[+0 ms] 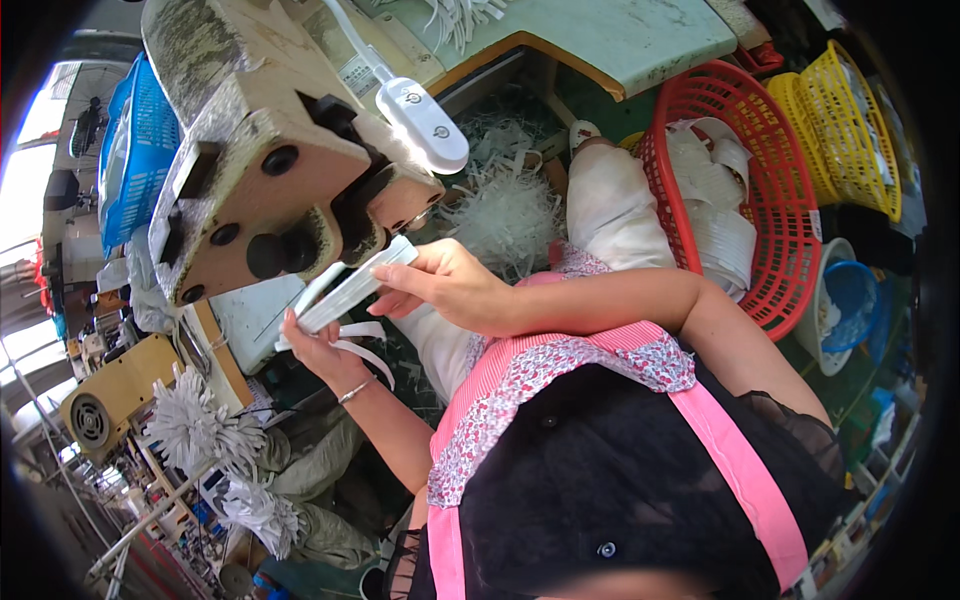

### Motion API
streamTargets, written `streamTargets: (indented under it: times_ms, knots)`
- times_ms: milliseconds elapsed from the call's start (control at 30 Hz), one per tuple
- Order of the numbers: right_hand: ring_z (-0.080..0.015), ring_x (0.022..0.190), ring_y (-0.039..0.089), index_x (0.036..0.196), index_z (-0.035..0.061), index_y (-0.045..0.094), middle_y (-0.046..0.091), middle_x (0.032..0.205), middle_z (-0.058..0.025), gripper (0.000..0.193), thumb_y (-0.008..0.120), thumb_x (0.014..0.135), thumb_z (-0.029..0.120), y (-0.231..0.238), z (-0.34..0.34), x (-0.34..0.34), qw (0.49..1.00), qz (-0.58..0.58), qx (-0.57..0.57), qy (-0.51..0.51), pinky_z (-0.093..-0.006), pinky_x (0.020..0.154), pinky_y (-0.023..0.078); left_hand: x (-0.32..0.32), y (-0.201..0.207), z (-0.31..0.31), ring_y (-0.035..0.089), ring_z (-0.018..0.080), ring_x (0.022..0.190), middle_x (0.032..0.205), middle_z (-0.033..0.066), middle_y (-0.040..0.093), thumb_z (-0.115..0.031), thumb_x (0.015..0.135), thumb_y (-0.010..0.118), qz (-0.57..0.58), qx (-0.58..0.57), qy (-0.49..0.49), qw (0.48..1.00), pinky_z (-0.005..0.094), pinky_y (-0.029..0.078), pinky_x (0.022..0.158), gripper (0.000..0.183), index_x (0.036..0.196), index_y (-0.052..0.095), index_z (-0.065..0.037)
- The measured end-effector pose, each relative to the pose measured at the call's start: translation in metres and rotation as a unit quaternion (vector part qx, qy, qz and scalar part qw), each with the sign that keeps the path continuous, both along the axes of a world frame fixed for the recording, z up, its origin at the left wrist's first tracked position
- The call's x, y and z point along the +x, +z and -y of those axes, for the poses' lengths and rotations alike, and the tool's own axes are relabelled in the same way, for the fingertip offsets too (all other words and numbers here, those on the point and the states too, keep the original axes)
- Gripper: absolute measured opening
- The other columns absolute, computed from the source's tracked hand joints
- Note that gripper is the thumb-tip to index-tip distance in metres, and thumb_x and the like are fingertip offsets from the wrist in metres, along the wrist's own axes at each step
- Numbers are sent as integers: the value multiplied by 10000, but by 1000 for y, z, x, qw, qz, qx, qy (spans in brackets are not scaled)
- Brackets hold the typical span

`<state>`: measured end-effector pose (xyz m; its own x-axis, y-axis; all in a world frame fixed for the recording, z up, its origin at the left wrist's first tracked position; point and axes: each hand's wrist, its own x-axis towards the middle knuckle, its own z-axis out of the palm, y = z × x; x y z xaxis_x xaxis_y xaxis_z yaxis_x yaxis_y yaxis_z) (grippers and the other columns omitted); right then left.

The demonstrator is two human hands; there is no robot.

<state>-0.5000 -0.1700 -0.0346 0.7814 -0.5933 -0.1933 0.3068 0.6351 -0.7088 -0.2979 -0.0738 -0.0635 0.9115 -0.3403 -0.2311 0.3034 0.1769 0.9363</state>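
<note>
A white folded strip [350, 297], apparently cloth or tape, is stretched between my two hands just below the head of a sewing machine [265, 190]. My left hand [318, 348], with a bracelet on its wrist, pinches the lower-left end. Thumb and fingers of my right hand [450, 285] grip the strip near its upper-right end. A loose white tail [370, 355] loops out beside my left hand. A small white lamp [425, 125] shines on the machine's side, above my right hand.
A red basket [735, 90] of white rolled pieces stands at right, with yellow baskets [850, 130] behind. White scraps [510, 215] are heaped beneath the pale green tabletop [640, 45]. At left are a blue basket [140, 150] and white strip bundles [200, 420].
</note>
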Motion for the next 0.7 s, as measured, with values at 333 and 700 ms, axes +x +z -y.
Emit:
streamTargets:
  times_ms: [333,700]
  knots:
    - [-369,994,711,1311,-69,510,676,1157,-242,455,415,1062,300,-4,7,-70,976,125,174,45,-398,821,605,-32,-19,-35,333,10,472,611,-75,412,-321,965,590,-81,-58,-270,958,180,217,394,319,1131,576,-50]
    - [-166,830,720,1055,-34,682,726,930,-115,157,668,936,66,-4,20,-101,989,-83,-65,-99,-282,755,598,-122,45,35,401,0,476,642,-38,547,-70,880,740,-16,50,-393,918,186,244,429,165,991,674,32]
